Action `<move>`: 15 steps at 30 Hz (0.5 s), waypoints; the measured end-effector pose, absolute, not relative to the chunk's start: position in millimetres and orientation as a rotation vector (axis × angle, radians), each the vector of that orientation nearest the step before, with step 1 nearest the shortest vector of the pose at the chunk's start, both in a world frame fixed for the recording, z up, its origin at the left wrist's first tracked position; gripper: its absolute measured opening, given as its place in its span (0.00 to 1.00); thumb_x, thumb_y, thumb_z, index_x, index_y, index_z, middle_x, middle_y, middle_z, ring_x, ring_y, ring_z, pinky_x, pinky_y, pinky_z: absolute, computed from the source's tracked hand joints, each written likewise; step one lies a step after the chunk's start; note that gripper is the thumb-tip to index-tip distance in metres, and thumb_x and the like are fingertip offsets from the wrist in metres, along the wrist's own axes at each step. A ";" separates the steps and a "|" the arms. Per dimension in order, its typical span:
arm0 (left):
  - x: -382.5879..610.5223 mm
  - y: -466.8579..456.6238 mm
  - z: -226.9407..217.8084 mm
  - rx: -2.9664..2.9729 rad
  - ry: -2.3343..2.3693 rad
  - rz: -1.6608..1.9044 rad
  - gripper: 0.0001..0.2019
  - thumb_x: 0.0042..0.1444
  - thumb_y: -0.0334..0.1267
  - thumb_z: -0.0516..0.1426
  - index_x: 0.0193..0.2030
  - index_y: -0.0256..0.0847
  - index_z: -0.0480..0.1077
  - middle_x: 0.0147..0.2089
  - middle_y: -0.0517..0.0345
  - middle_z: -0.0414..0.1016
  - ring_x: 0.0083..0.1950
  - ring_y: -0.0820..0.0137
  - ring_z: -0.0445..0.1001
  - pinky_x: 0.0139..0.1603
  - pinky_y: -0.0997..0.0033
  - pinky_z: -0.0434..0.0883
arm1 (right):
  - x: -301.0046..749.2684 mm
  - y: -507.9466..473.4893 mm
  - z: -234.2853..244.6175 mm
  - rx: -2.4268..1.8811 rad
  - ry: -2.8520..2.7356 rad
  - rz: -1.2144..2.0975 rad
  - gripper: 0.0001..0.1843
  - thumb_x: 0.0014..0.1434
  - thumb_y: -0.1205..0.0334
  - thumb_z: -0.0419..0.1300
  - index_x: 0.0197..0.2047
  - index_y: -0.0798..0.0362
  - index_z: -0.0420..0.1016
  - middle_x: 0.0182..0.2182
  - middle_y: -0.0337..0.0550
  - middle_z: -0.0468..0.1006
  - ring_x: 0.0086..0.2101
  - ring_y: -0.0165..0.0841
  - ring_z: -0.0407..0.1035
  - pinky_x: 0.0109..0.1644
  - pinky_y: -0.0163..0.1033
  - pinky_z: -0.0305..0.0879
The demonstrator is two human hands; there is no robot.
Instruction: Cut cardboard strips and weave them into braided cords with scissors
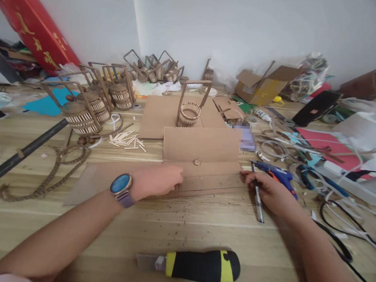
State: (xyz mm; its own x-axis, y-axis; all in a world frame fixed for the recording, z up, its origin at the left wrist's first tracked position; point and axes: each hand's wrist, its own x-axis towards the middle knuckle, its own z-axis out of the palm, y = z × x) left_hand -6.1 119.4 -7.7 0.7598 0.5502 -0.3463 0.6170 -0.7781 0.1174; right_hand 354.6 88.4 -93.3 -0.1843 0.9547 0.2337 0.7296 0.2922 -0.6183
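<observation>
My right hand is closed around a pen, with its tip pointing up and away from me. The thumb and forefinger of that hand are at the right end of a folded brown cardboard sheet. My left hand, wearing a watch on the wrist, is curled over the near edge of the same cardboard; its fingertips are partly hidden. One flap of the cardboard stands up at the back, and a small torn spot shows near the fold. Behind it stands a small woven basket with a tall handle.
A utility knife lies in front, blade to the left. To the right are a blue glue gun, cables and coiled strips. On the left are lidded baskets, small wooden sticks and rope. An open carton stands behind.
</observation>
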 end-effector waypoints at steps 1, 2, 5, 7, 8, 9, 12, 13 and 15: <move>-0.9 123.1 -5.2 2.742 0.899 -0.446 0.09 0.62 0.26 0.56 0.46 0.34 0.76 0.50 0.46 0.77 0.50 0.61 0.76 0.47 0.68 0.69 | 354.7 88.6 -93.4 -1.498 -1.981 0.495 0.06 0.51 0.65 0.55 0.32 0.47 0.72 0.47 0.49 0.82 0.51 0.47 0.75 0.55 0.54 0.69; 5.0 127.2 -2.6 2.749 0.876 -0.463 0.12 0.61 0.25 0.57 0.49 0.35 0.75 0.51 0.46 0.78 0.50 0.61 0.76 0.48 0.69 0.69 | 354.7 88.7 -93.5 -1.497 -1.979 0.491 0.06 0.51 0.65 0.55 0.32 0.47 0.73 0.47 0.49 0.82 0.51 0.47 0.75 0.55 0.54 0.69; 26.5 140.0 4.0 2.769 0.763 -0.541 0.28 0.57 0.22 0.60 0.64 0.41 0.68 0.58 0.49 0.77 0.55 0.62 0.76 0.49 0.71 0.70 | 354.3 89.1 -93.4 -1.488 -1.980 0.490 0.08 0.49 0.66 0.55 0.32 0.47 0.73 0.47 0.48 0.82 0.51 0.47 0.75 0.54 0.53 0.70; 42.0 146.6 6.2 2.780 0.687 -0.609 0.38 0.53 0.19 0.60 0.70 0.48 0.62 0.60 0.51 0.77 0.56 0.62 0.76 0.48 0.71 0.70 | 353.7 89.3 -93.1 -1.480 -1.982 0.495 0.09 0.48 0.67 0.55 0.32 0.47 0.74 0.47 0.49 0.82 0.51 0.47 0.75 0.53 0.53 0.70; 49.2 148.9 6.7 2.782 0.659 -0.650 0.42 0.52 0.18 0.60 0.71 0.51 0.60 0.58 0.52 0.78 0.54 0.61 0.78 0.47 0.70 0.71 | 353.4 89.3 -92.9 -1.477 -1.981 0.496 0.10 0.47 0.68 0.55 0.32 0.47 0.74 0.47 0.49 0.82 0.51 0.47 0.75 0.53 0.53 0.70; 55.7 150.7 7.1 2.781 0.638 -0.690 0.44 0.51 0.17 0.61 0.72 0.53 0.58 0.55 0.52 0.80 0.52 0.59 0.78 0.45 0.69 0.71 | 353.1 89.3 -92.7 -1.475 -1.980 0.496 0.10 0.47 0.68 0.55 0.32 0.47 0.74 0.47 0.49 0.82 0.51 0.47 0.75 0.53 0.53 0.70; 69.6 154.0 7.6 2.772 0.600 -0.779 0.48 0.48 0.18 0.63 0.73 0.56 0.55 0.49 0.51 0.83 0.47 0.56 0.80 0.40 0.66 0.71 | 351.9 89.1 -91.9 -1.473 -1.976 0.497 0.11 0.47 0.68 0.54 0.32 0.47 0.74 0.48 0.47 0.82 0.51 0.46 0.75 0.54 0.53 0.70; 72.5 155.0 7.6 2.766 0.595 -0.796 0.49 0.47 0.18 0.64 0.74 0.56 0.54 0.48 0.51 0.83 0.45 0.56 0.80 0.39 0.66 0.72 | 351.5 88.9 -91.5 -1.473 -1.975 0.499 0.11 0.46 0.68 0.54 0.32 0.47 0.74 0.48 0.47 0.82 0.51 0.46 0.75 0.54 0.53 0.70; 77.1 157.3 6.9 2.750 0.591 -0.817 0.52 0.45 0.19 0.66 0.74 0.57 0.53 0.45 0.53 0.84 0.41 0.56 0.80 0.39 0.65 0.72 | 350.6 88.2 -90.7 -1.477 -1.970 0.501 0.12 0.46 0.68 0.53 0.32 0.47 0.74 0.48 0.47 0.83 0.51 0.46 0.75 0.53 0.53 0.70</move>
